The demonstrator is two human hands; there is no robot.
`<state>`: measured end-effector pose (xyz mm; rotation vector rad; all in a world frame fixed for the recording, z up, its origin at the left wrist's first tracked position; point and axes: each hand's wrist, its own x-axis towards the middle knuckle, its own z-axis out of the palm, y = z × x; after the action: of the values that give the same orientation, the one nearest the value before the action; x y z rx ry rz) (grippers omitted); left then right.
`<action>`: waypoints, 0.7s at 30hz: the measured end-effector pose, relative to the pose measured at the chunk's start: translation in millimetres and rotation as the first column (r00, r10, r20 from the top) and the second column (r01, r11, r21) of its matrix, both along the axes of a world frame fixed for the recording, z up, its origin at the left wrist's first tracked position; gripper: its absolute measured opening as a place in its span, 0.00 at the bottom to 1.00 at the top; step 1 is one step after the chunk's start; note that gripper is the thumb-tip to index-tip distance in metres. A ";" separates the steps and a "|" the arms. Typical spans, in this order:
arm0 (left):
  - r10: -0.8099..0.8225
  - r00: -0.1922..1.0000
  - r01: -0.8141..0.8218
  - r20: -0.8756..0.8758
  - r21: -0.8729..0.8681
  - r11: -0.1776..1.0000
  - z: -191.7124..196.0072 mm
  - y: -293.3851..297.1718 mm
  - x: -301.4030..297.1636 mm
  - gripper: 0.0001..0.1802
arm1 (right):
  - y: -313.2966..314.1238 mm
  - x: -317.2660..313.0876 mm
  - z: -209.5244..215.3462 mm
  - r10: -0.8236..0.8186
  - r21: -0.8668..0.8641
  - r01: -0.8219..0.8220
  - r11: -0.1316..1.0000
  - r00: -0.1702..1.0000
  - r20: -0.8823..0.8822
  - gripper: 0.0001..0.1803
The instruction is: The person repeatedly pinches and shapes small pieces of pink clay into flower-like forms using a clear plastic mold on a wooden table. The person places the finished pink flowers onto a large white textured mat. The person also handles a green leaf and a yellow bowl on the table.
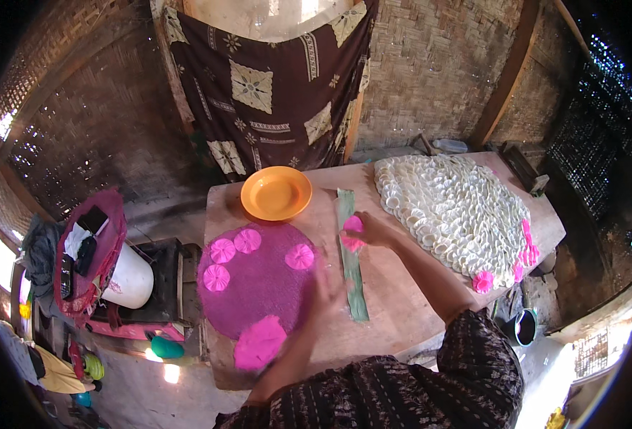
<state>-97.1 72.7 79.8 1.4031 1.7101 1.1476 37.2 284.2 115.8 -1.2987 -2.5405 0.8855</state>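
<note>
My right hand (374,233) is closed on a small pink dough piece (354,224) over a narrow green leaf strip (354,286); pink shows above and below the fingers. My left hand (324,287) is smeared by motion between the strip and a round purple mesh mat (259,293), its fingers unclear. Several pink ridged flower-like rounds (299,257) lie along the mat's far and left parts. A larger pink dough lump (261,343) rests at the mat's near edge, beside my left forearm.
An orange bowl (276,194) stands at the table's far left. Many overlapping white cup-like pieces (444,207) cover the right side, with pink ones (483,282) at their near edge. Left of the table is a white bucket (130,279); a dark bucket (525,327) sits right.
</note>
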 end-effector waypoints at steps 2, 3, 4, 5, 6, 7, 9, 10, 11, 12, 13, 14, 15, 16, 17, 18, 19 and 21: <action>0.257 0.901 -0.302 0.349 0.079 0.950 -7.6 21.3 -18.1 0.40 | -44.6 34.6 7.8 0.052 -0.253 -0.106 0.961 0.976 -0.212 0.35; 0.173 0.757 -0.272 0.630 0.063 0.960 -12.0 26.0 -23.9 0.38 | -62.0 50.3 9.4 0.104 -0.320 -0.234 0.918 0.920 -0.377 0.31; 0.120 0.630 -0.161 0.767 -0.023 0.987 -14.7 31.2 -29.1 0.35 | -79.4 62.9 6.8 0.087 -0.315 -0.246 0.917 0.891 -0.445 0.30; -0.039 0.734 0.063 0.678 -0.011 0.998 -15.3 35.5 -36.6 0.32 | -89.3 66.5 0.6 -0.003 -0.297 -0.101 0.950 0.945 -0.328 0.28; -0.156 0.801 0.257 0.579 -0.095 0.962 -15.3 36.1 -38.4 0.29 | -94.3 71.7 -4.7 -0.074 -0.262 0.012 0.965 0.970 -0.230 0.26; -0.261 0.884 0.324 0.388 -0.106 0.940 -13.4 35.6 -38.1 0.28 | -97.0 82.4 -6.6 -0.119 -0.121 0.094 0.988 0.969 -0.216 0.24; -0.344 0.939 0.319 -0.034 -0.296 0.900 -6.5 26.7 -34.6 0.26 | -102.3 98.4 -8.6 -0.287 0.090 0.296 0.951 0.953 -0.099 0.21; -0.293 0.943 0.260 -0.160 -0.200 0.945 -2.1 21.8 -30.7 0.27 | -102.9 101.8 -6.7 -0.249 0.139 0.287 0.948 0.939 -0.237 0.20; -0.222 0.937 0.203 -0.268 -0.098 0.974 1.9 14.5 -26.4 0.28 | -105.5 105.3 -2.8 -0.249 0.158 0.307 0.939 0.920 -0.304 0.19; -0.159 0.917 0.144 -0.365 -0.068 0.987 5.4 8.4 -23.5 0.30 | -109.1 108.9 2.9 -0.290 0.145 0.354 0.924 0.896 -0.336 0.17; -0.095 0.959 0.102 -0.266 0.016 0.995 8.6 6.4 -20.2 0.35 | -113.6 105.1 7.7 -0.324 0.026 0.367 0.930 0.850 -0.416 0.17; -0.093 0.990 0.102 0.101 -0.084 0.991 9.9 2.9 -16.6 0.37 | -120.0 100.9 12.9 -0.284 -0.102 0.277 0.955 0.770 -0.571 0.17; -0.043 0.891 0.136 0.453 -0.175 0.975 9.3 -0.7 -14.1 0.38 | -127.3 98.1 18.0 -0.294 -0.237 0.177 0.955 0.668 -0.684 0.17; 0.045 0.665 0.190 0.746 -0.227 0.955 7.5 -2.2 -12.4 0.40 | -133.9 95.4 22.3 -0.289 -0.338 0.012 0.941 0.545 -0.787 0.17; 0.041 0.402 0.339 0.915 -0.190 0.922 3.4 -6.2 -10.3 0.40 | -139.2 96.0 26.2 -0.316 -0.360 0.038 0.932 0.570 -0.758 0.18; -0.007 0.302 0.362 0.953 -0.108 0.926 -1.0 -8.0 -10.1 0.38 | -144.6 96.9 27.8 -0.315 -0.373 0.026 0.927 0.591 -0.742 0.19; -0.038 0.207 0.371 0.978 -0.042 0.928 -6.5 -10.1 -9.7 0.36 | -149.5 97.4 27.0 -0.293 -0.370 -0.007 0.929 0.597 -0.746 0.20; -0.101 0.297 0.351 0.950 -0.010 0.936 -16.6 -14.4 -12.5 0.32 | -154.6 104.4 23.7 -0.266 -0.270 0.153 0.951 0.849 -0.457 0.21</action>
<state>-109.6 58.4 63.2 0.5069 0.6712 1.1797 141.5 129.6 139.5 -1.1875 -1.9105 1.2886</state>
